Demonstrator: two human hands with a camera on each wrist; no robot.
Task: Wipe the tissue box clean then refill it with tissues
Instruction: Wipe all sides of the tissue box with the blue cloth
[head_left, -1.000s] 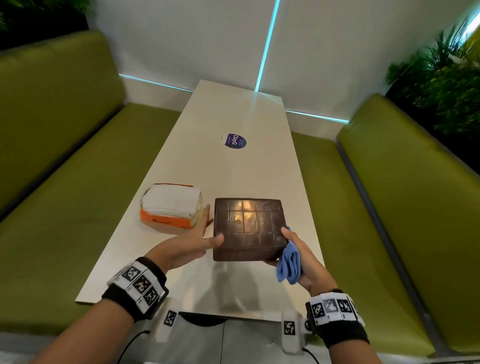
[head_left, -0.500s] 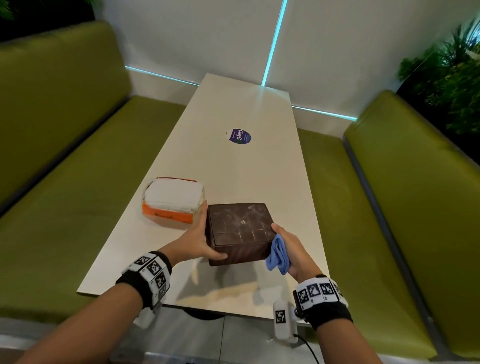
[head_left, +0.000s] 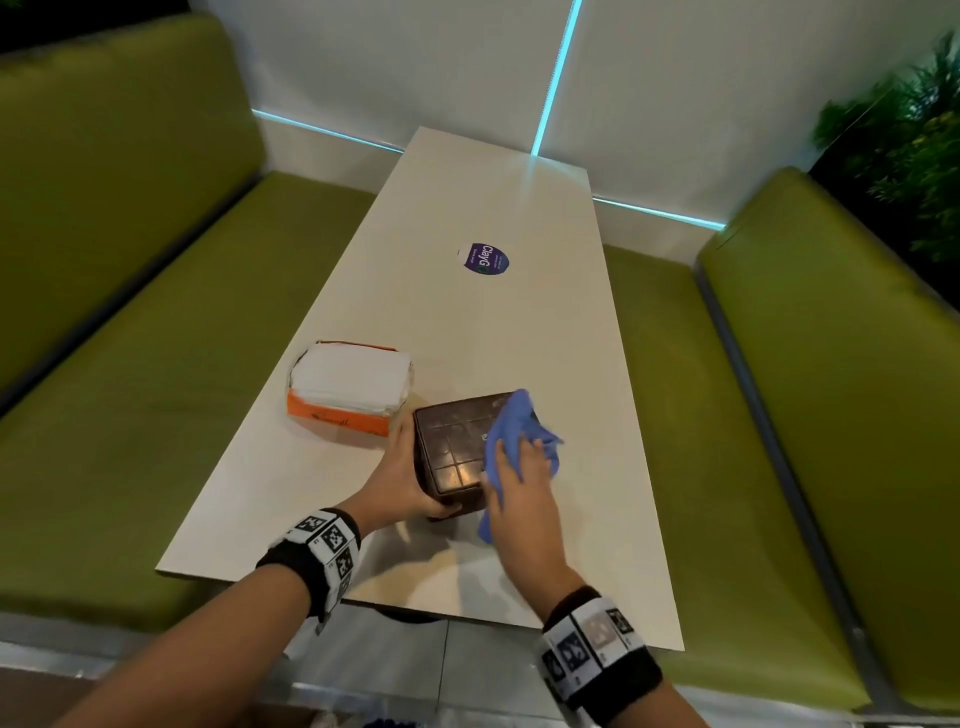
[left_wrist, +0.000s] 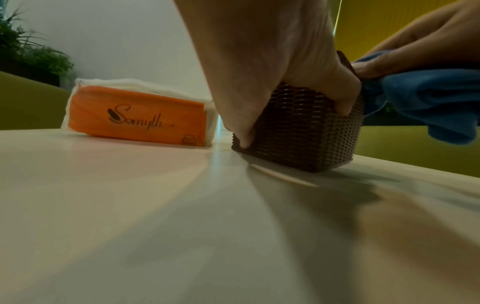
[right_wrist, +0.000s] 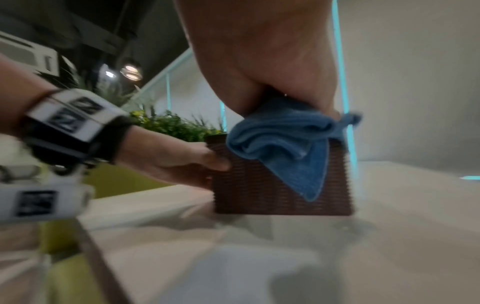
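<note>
The table (head_left: 467, 338) carries the tissue pack (head_left: 350, 387) at left, ready for refilling. Just right of it the tissue box (head_left: 457, 457) sits base-up, nearly square, one corner nearest. The left hand (head_left: 400, 483) clasps its side, steadying it; the right hand (head_left: 524, 499) presses the cloth (head_left: 511, 431) on top.

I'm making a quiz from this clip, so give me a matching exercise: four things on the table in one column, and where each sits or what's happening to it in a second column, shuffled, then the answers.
Column one:
1. brown woven tissue box
2. blue cleaning cloth
3. orange pack of white tissues
4. round purple sticker

Column two:
A. stuck flat mid-table, far from both hands
B. pressed onto the box top by the right hand
C. lying untouched, left of the box
D. gripped at its side by the left hand

Pairs: 1-D, 2-B, 3-C, 4-A
</note>
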